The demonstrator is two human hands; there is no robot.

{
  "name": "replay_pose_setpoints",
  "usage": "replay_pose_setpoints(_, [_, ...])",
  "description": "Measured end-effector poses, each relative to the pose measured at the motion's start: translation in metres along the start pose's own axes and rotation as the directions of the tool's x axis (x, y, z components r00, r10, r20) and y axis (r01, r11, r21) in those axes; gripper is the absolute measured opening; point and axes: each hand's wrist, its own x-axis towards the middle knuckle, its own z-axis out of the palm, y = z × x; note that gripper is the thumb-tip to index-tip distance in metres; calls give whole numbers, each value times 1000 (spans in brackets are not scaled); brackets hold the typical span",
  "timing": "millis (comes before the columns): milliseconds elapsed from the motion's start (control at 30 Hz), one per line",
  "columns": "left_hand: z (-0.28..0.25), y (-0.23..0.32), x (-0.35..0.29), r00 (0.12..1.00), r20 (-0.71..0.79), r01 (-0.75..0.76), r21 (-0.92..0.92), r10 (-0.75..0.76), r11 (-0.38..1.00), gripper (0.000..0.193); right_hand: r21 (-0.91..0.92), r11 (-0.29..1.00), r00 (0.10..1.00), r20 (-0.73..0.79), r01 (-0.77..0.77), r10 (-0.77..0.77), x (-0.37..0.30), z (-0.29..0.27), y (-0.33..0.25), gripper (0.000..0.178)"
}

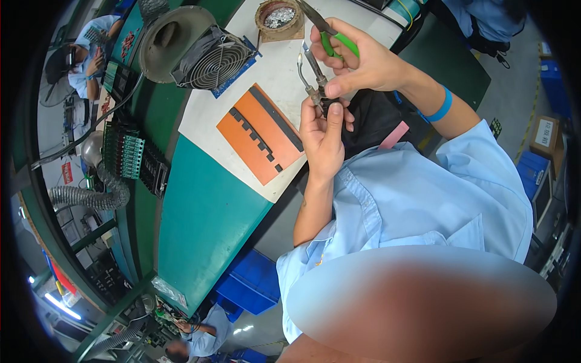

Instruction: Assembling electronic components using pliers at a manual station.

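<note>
My left hand (324, 142) is closed around the handle end of a soldering iron (311, 63). The iron's metal barrel points up and away, and a thin bent metal tube (300, 68) runs beside it. My right hand (372, 57), with a blue band on its wrist, grips green-handled pliers (346, 44). Their dark jaws point to the far left, above the iron's tip. The right thumb and lower fingers also press on the iron's collar, close to the left thumb. The iron's grip is mostly hidden by my fingers.
An orange board (245, 145) with a dark slotted strip lies on a white sheet (196, 118). Beyond stand a guarded fan (221, 63), an exhaust hood (151, 57) and a round pot (261, 18) of silvery scraps. Green circuit boards (123, 154) stand left; co-workers sit around.
</note>
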Motion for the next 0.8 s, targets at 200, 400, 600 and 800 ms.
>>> replay_pose_setpoints(200, [-5,-1,-4,1000,-9,-8,-8,8,1000,27,40,995,996,23,90,-91,0,1,9,56])
replay_pose_setpoints(400, [-12,2,-6,999,-35,2,-53,-4,999,24,-335,924,983,42,184,-180,0,-24,-3,35])
replay_pose_setpoints(600, [-17,4,-6,998,-66,-4,-61,0,998,23,-671,676,950,161,305,-269,4,-26,-23,28])
replay_pose_setpoints(800, [-16,3,-5,997,-79,7,-38,-10,999,22,-697,644,946,168,314,-278,7,-31,-27,27])
